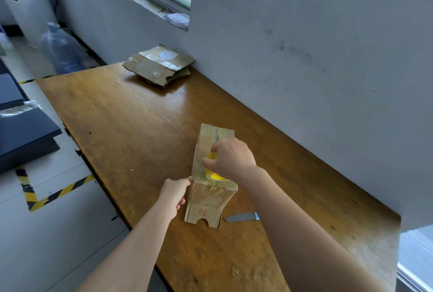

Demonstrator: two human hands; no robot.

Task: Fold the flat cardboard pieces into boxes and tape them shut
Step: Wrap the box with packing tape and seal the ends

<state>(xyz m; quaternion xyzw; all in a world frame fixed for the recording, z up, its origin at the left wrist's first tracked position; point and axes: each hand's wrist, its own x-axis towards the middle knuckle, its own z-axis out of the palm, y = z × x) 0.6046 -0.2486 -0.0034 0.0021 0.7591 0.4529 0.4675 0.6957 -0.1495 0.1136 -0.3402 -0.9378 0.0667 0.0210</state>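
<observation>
Grips a yellow tape roll (211,156) in the curled fingers (205,162) of the right hand (232,159), pressing it onto the top of the cardboard box (207,141). Pinches the box's near left top corner between thumb and forefinger of the left hand (174,194); remaining fingers loosely curled below.

Box: brown, scuffed, long side running away from the viewer, standing on the tabletop (140,127) toward its near right part. Glossy clear tape along the top seam. Near end unsealed, flaps (203,214) sloping down to the wood, red "6" printed there, half-round notch in the edge.

Hard to make out: most of the roll, covered by the hand; any strip coming off it; mark after the "6". Grey blade (241,217) just right of the flaps, far end cut off by the forearm. Stack of flat cardboard (159,65) well apart, at the far end against the wall.
</observation>
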